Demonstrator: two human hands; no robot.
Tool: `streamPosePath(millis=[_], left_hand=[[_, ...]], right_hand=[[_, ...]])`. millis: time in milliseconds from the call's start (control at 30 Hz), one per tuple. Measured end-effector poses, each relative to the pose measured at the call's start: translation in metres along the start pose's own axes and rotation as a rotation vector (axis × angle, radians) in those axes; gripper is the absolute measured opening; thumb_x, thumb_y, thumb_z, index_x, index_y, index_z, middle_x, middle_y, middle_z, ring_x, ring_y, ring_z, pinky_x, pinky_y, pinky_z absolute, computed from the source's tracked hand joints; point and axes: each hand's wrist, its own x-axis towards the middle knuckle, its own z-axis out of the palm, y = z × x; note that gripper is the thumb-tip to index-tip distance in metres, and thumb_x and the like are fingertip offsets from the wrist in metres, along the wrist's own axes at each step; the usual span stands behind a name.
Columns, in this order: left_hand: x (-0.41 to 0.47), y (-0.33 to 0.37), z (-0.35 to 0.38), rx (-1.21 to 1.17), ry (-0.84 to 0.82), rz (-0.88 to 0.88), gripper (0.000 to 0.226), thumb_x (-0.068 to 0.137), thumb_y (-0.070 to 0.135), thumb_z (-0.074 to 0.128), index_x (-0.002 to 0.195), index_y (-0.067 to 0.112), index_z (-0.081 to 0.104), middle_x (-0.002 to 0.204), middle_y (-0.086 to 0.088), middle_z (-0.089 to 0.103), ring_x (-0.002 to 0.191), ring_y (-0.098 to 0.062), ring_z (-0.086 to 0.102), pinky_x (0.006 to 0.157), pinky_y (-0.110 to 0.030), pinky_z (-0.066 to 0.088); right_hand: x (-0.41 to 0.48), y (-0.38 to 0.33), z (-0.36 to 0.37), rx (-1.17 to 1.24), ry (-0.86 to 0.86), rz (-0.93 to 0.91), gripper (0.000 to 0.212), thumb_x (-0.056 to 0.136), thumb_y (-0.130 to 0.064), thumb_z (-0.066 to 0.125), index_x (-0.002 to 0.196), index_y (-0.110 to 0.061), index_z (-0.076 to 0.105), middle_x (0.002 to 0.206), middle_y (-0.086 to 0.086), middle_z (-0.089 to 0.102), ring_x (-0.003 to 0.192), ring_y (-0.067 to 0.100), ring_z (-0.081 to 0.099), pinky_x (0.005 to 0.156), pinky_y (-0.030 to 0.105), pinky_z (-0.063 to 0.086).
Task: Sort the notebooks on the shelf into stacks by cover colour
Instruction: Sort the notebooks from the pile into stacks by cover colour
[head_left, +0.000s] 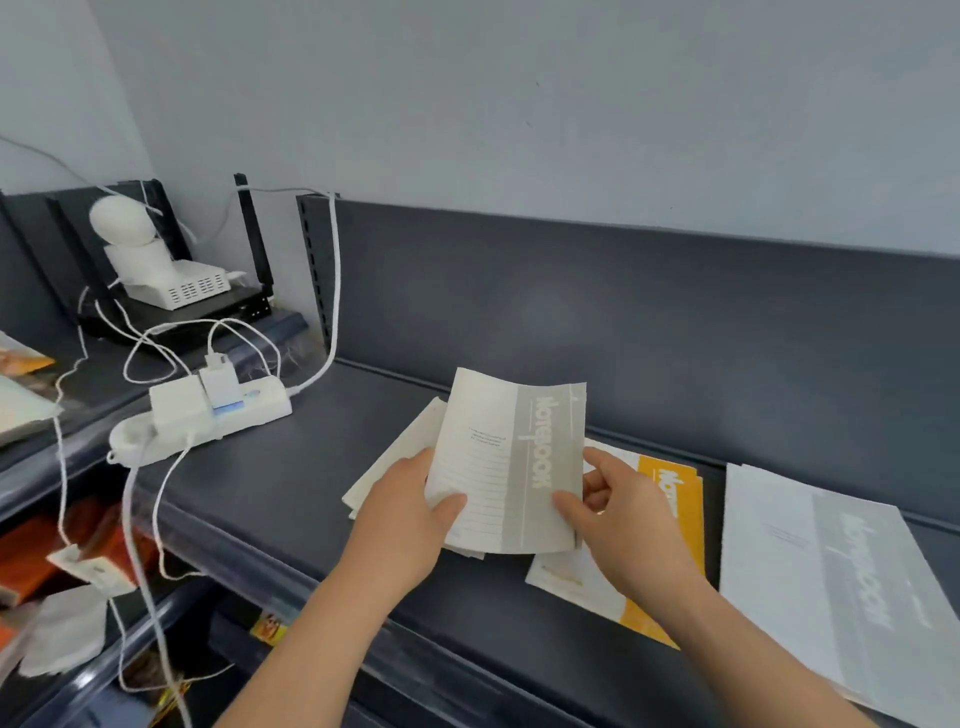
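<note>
A grey-and-cream notebook (511, 462) is held up above the dark shelf (270, 493), bent slightly. My left hand (410, 512) grips its lower left edge, thumb on the cover. My right hand (618, 512) pinches its lower right edge. Beneath it lies a small pile of cream notebooks (387, 462). An orange-and-white notebook (670, 493) lies flat on the shelf under my right hand. A grey stack (831, 577) lies at the far right.
A white power strip (202, 415) with plugs and trailing white cables sits on the shelf's left part. Behind it stand a router and a white camera (130, 234). Lower shelves at left hold orange items. A dark back panel (675, 312) rises behind the shelf.
</note>
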Motion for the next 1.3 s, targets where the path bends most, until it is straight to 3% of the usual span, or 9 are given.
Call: streamPosePath(millis=[133, 333, 467, 633, 767, 967, 1033, 1133, 1300], left_hand=[[0.013, -0.025, -0.016, 0.06, -0.038, 0.023, 0.029, 0.092, 0.028, 0.054, 0.121, 0.03, 0.054, 0.111, 0.01, 0.057, 0.099, -0.009, 0.051, 0.082, -0.026, 0.043], [0.027, -0.044, -0.03, 0.157, -0.083, 0.015, 0.035, 0.091, 0.031, 0.05, 0.125, 0.036, 0.048, 0.108, 0.009, 0.058, 0.103, -0.018, 0.053, 0.092, -0.043, 0.045], [0.034, -0.051, -0.033, 0.216, -0.072, -0.013, 0.027, 0.093, 0.03, 0.048, 0.12, 0.033, 0.049, 0.105, 0.007, 0.056, 0.103, -0.02, 0.049, 0.092, -0.042, 0.044], [0.037, -0.063, -0.029, 0.183, -0.082, -0.01, 0.026, 0.095, 0.024, 0.048, 0.121, 0.024, 0.049, 0.11, 0.001, 0.049, 0.102, -0.017, 0.036, 0.082, -0.027, 0.036], [0.038, -0.069, -0.023, 0.17, -0.06, -0.004, 0.03, 0.097, 0.022, 0.046, 0.126, 0.019, 0.043, 0.125, 0.001, 0.04, 0.104, -0.012, 0.026, 0.085, -0.023, 0.03], [0.041, -0.075, -0.019, 0.248, -0.044, 0.068, 0.029, 0.097, 0.019, 0.044, 0.125, 0.012, 0.045, 0.133, -0.002, 0.033, 0.112, -0.018, 0.038, 0.096, -0.026, 0.037], [0.039, -0.074, -0.021, 0.338, -0.041, 0.099, 0.038, 0.099, 0.024, 0.039, 0.135, 0.013, 0.039, 0.136, -0.002, 0.034, 0.114, -0.018, 0.039, 0.096, -0.027, 0.037], [0.039, -0.069, -0.026, 0.426, -0.015, 0.185, 0.039, 0.099, 0.026, 0.037, 0.137, 0.016, 0.039, 0.138, 0.002, 0.038, 0.119, -0.018, 0.04, 0.098, -0.027, 0.033], [0.037, -0.045, -0.032, 0.344, -0.006, 0.387, 0.034, 0.095, 0.022, 0.048, 0.127, 0.015, 0.056, 0.127, 0.003, 0.056, 0.114, -0.021, 0.051, 0.097, -0.031, 0.038]], right_hand=[[-0.002, -0.016, 0.026, -0.01, 0.03, 0.046, 0.038, 0.091, -0.028, 0.058, 0.127, -0.027, 0.048, 0.081, -0.019, 0.053, 0.071, -0.001, 0.055, 0.05, 0.009, 0.041], [0.004, -0.024, 0.053, -0.054, 0.029, 0.064, 0.037, 0.091, -0.032, 0.057, 0.126, -0.028, 0.047, 0.088, -0.021, 0.054, 0.075, 0.001, 0.057, 0.061, 0.012, 0.048], [0.013, -0.024, 0.065, -0.117, -0.01, 0.067, 0.035, 0.091, -0.035, 0.055, 0.124, -0.028, 0.047, 0.103, -0.013, 0.06, 0.081, 0.003, 0.057, 0.065, 0.01, 0.044], [0.018, -0.02, 0.078, -0.283, -0.019, 0.043, 0.015, 0.092, -0.036, 0.053, 0.094, -0.022, 0.048, 0.081, -0.009, 0.055, 0.075, 0.009, 0.056, 0.07, 0.021, 0.048], [0.018, -0.022, 0.082, -0.396, -0.042, 0.023, 0.019, 0.093, -0.036, 0.049, 0.084, -0.021, 0.041, 0.08, -0.003, 0.053, 0.076, 0.016, 0.056, 0.079, 0.031, 0.048], [0.015, -0.033, 0.083, -0.482, -0.059, 0.064, 0.026, 0.094, -0.036, 0.046, 0.073, -0.025, 0.034, 0.081, -0.003, 0.046, 0.074, 0.014, 0.05, 0.07, 0.023, 0.035], [0.011, -0.037, 0.081, -0.493, -0.036, 0.072, 0.021, 0.093, -0.038, 0.047, 0.078, -0.025, 0.04, 0.087, -0.003, 0.046, 0.077, 0.013, 0.05, 0.07, 0.022, 0.036], [0.0, -0.043, 0.073, -0.521, 0.069, 0.02, 0.024, 0.093, -0.036, 0.05, 0.111, -0.022, 0.056, 0.107, -0.003, 0.056, 0.092, 0.015, 0.056, 0.083, 0.024, 0.046], [-0.027, -0.05, 0.047, -0.561, 0.263, 0.023, 0.041, 0.094, -0.038, 0.048, 0.132, -0.023, 0.05, 0.134, -0.008, 0.053, 0.121, 0.012, 0.049, 0.098, 0.02, 0.038]])
